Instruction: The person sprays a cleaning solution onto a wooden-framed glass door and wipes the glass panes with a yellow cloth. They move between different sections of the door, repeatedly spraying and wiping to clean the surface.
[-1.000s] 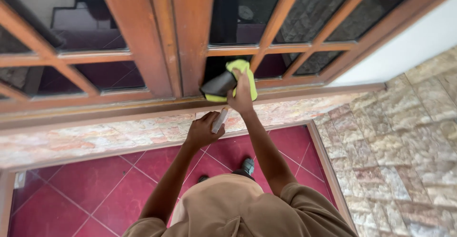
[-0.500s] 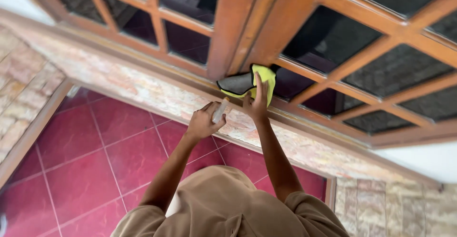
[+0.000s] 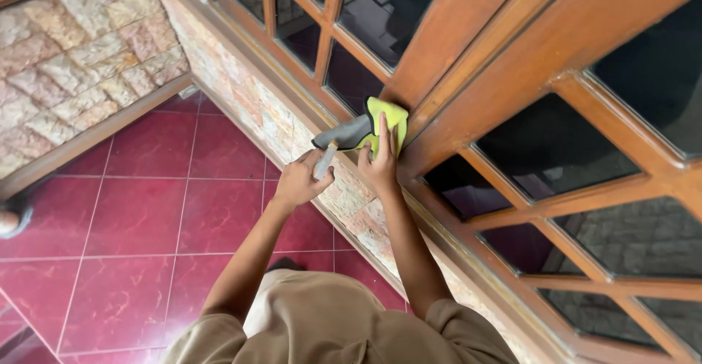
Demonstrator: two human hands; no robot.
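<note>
Head view looks down on a wooden window frame (image 3: pixel 468 64) with dark glass panes, set above a stone-clad sill wall (image 3: pixel 278 119) and red floor tiles (image 3: pixel 139 218). A yellow-and-grey cleaning cloth (image 3: pixel 365 126) lies flat on the frame's lower corner, pinned there by the right hand (image 3: pixel 380 163), whose fingers are spread open and pressing on it, apparently to wipe the wood. Just beside it, the left hand (image 3: pixel 298 181) is curled closed around a small pale bottle (image 3: pixel 325 160), kept close to the cloth.
</note>
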